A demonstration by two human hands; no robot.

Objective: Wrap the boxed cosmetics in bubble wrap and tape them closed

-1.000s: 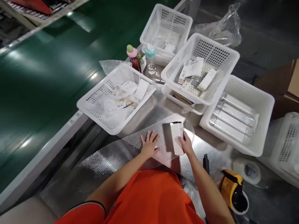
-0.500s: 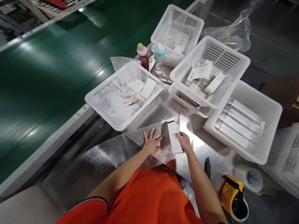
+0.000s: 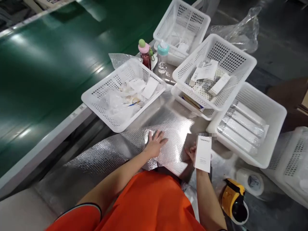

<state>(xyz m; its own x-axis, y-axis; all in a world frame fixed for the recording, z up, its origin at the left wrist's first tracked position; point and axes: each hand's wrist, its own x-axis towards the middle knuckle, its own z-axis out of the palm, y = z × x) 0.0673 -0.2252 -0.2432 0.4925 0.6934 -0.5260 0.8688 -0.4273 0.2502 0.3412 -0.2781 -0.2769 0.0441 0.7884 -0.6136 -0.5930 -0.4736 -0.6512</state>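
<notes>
My left hand (image 3: 155,144) lies with fingers spread on a sheet of bubble wrap (image 3: 134,141), which covers part of the shiny metal table (image 3: 157,112). To the right, my right hand (image 3: 191,152) grips a white box (image 3: 203,154) with small dark print on its upper face. The box is held above the table, past the right end of the wrap, and hides part of my fingers and palm.
White baskets (image 3: 134,118) with papers, plastic and small boxes stand beyond my hands. A bin (image 3: 271,141) of wrapped packages is at the right, near a yellow-and-black tape dispenser (image 3: 232,195). Two bottles (image 3: 162,61) stand behind; a green conveyor (image 3: 48,70) runs along the left.
My right hand has moved right with the white box, off the bubble wrap, and the box's printed face now shows. My left hand remains spread on the wrap.
</notes>
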